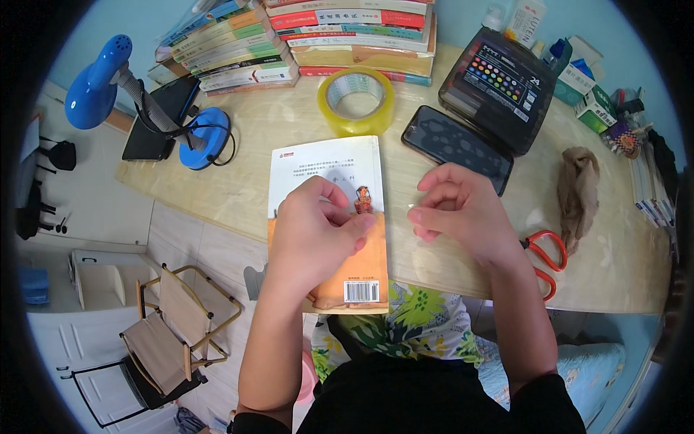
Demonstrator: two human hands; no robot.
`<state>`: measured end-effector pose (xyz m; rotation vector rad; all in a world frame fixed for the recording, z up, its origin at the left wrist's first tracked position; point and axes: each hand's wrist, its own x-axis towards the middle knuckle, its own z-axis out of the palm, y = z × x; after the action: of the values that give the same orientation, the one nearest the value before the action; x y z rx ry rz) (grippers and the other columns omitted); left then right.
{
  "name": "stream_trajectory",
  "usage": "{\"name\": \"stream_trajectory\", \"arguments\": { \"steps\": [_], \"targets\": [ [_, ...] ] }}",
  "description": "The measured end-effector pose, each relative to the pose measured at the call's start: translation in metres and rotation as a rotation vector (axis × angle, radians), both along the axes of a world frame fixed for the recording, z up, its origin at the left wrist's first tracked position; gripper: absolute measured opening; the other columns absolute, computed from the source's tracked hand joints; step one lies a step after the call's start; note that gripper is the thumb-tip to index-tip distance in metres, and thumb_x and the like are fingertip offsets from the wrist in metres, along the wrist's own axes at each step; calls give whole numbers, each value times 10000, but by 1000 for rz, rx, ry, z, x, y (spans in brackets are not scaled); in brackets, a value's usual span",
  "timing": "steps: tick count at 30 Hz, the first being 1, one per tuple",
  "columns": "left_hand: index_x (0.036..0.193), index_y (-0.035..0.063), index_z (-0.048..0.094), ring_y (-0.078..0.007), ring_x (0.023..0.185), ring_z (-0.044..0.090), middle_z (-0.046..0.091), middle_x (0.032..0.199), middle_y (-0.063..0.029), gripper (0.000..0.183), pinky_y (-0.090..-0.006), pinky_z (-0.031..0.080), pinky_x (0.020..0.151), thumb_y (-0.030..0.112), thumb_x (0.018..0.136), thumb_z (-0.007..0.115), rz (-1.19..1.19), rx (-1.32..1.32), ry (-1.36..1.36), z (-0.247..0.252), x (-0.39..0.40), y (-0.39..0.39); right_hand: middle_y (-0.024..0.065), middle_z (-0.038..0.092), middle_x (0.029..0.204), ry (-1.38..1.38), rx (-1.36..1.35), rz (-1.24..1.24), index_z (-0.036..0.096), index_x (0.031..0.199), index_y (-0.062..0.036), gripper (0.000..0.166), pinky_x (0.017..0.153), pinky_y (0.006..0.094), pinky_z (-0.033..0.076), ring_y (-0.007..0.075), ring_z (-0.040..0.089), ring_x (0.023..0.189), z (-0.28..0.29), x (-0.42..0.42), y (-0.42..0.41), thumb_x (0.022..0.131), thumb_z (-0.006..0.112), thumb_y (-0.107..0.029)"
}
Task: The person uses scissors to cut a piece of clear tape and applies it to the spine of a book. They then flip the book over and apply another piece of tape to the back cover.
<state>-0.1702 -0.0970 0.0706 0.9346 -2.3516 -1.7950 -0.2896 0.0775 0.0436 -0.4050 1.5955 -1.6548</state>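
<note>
A paperback book (328,249) with a white and orange cover lies before me, barcode side up, its near end jutting past the desk's front edge. My left hand (320,228) is over its middle, thumb and fingers curled together; whether anything thin is between them is unclear. Just right of the book, my right hand (455,211) hovers above the desk with thumb and fingers bent inward. A faint clear glint shows at its thumb tip, perhaps transparent film. Red-handled scissors (547,257) lie beside my right forearm, which hides their blades. A roll of yellowish packing tape (355,127) rests beyond the book.
A smartphone (461,146) and a dark marker case (499,87) lie at the back right. Brown cloth (579,190) sits farther right. Stacked books (358,38) line the wall. A blue desk lamp (205,138) stands left. Below, a folding chair (184,298) is on the floor.
</note>
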Motion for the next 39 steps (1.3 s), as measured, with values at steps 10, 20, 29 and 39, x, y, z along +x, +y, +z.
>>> {"name": "stream_trajectory", "arguments": {
  "steps": [10,20,29,39],
  "targets": [
    [776,24,414,-124,550,602,580,644,-79,315,-251,462,463,-54,797,719,-73,-201,-13,-9,1,-1,139,677,802,-6,5,-9,553,992,51,303,578,258,544,158,670,687,-1,2,1,766,751,10],
    [783,13,415,-120,535,584,572,627,-83,306,-256,439,457,-62,791,711,-97,-305,-34,-7,-2,0,145,677,798,4,-20,-8,552,981,57,295,576,259,547,158,670,681,-2,1,0,769,750,3],
    [822,14,420,-118,510,572,585,586,-88,304,-260,422,449,-26,793,720,-96,-334,-60,-6,-5,0,141,675,789,20,7,-20,546,981,58,294,569,253,535,149,663,671,-3,1,-1,767,742,13],
    [856,13,418,-110,469,544,583,567,-87,314,-261,406,420,18,808,728,-93,-370,-78,-7,-9,0,127,671,774,21,30,-37,548,970,55,283,563,253,533,144,657,660,-1,2,-3,768,741,14]
  ]
}}
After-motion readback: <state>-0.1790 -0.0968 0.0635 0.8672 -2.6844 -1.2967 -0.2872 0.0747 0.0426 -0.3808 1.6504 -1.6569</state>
